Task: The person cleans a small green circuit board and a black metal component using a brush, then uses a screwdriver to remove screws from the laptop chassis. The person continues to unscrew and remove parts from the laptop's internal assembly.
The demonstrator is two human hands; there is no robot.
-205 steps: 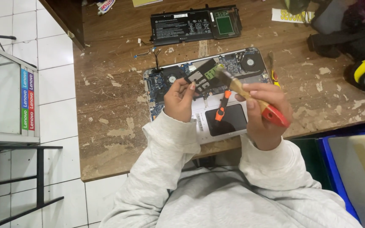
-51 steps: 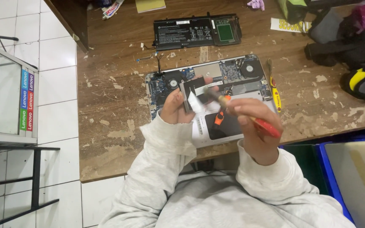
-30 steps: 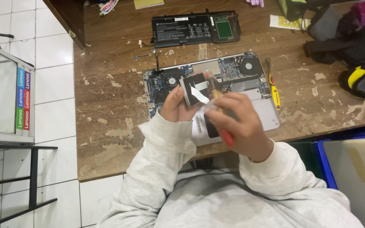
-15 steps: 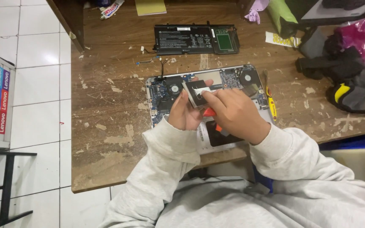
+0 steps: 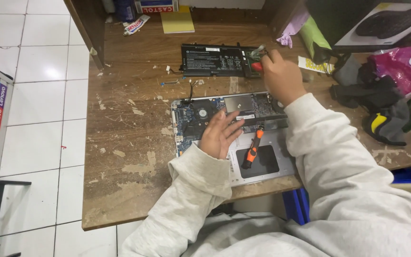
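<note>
An opened laptop (image 5: 236, 167) lies bottom-up on the worn wooden table (image 5: 129, 143), its circuit board and fan (image 5: 200, 113) exposed. My left hand (image 5: 220, 135) rests flat on the board with its fingers spread, the fingertips touching a black part (image 5: 258, 123). My right hand (image 5: 279, 76) is stretched to the far side, at the right end of a black battery pack (image 5: 215, 59), and is closed around a red-handled tool (image 5: 258, 65) with a pale tip. An orange and black screwdriver (image 5: 252, 151) lies on the laptop's dark pad.
A yellow pad (image 5: 178, 21) and a tube (image 5: 136, 24) lie at the table's back. Bags, a pink wrapper (image 5: 405, 59) and black-and-yellow gloves (image 5: 386, 121) crowd the right side. Small loose wires (image 5: 177, 78) lie left of the battery. White floor tiles are on the left.
My right hand has left the laptop and reached out to the battery's right end with the red-handled tool. My left hand has lowered the black part and now lies flat on the board.
</note>
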